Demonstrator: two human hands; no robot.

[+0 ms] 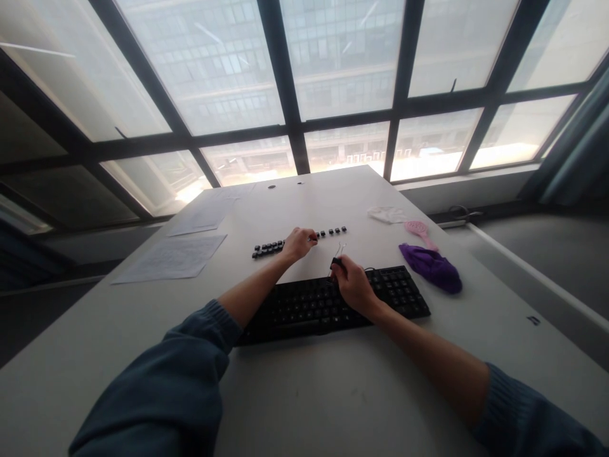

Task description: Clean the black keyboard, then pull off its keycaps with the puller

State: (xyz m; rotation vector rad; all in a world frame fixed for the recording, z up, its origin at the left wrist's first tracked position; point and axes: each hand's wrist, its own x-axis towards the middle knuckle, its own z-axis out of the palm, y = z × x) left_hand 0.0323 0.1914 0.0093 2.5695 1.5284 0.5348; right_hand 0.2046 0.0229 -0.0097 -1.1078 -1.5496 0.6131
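Observation:
A black keyboard (pixel 304 308) lies across the table, its cable behind it. Over its upper middle, my right hand (pixel 354 285) is closed on a wire keycap puller (pixel 337 261) with a black grip; thin wire sticks out above the fingers and below them. Behind the keyboard, my left hand (pixel 299 243) pinches a small black keycap (pixel 312 239) close to the tabletop. Loose black keycaps (pixel 269 247) stand in rows to the left of that hand. More keycaps (pixel 337 230) run in a line to its right. My left forearm covers the keyboard's upper left part.
Printed paper sheets (pixel 174 259) lie on the left of the white table (pixel 304 393). On the right are a purple cloth pouch (pixel 432 268), a pink hairbrush (pixel 417 230) and a crumpled clear plastic bag (pixel 386 214). Large windows stand beyond the far edge.

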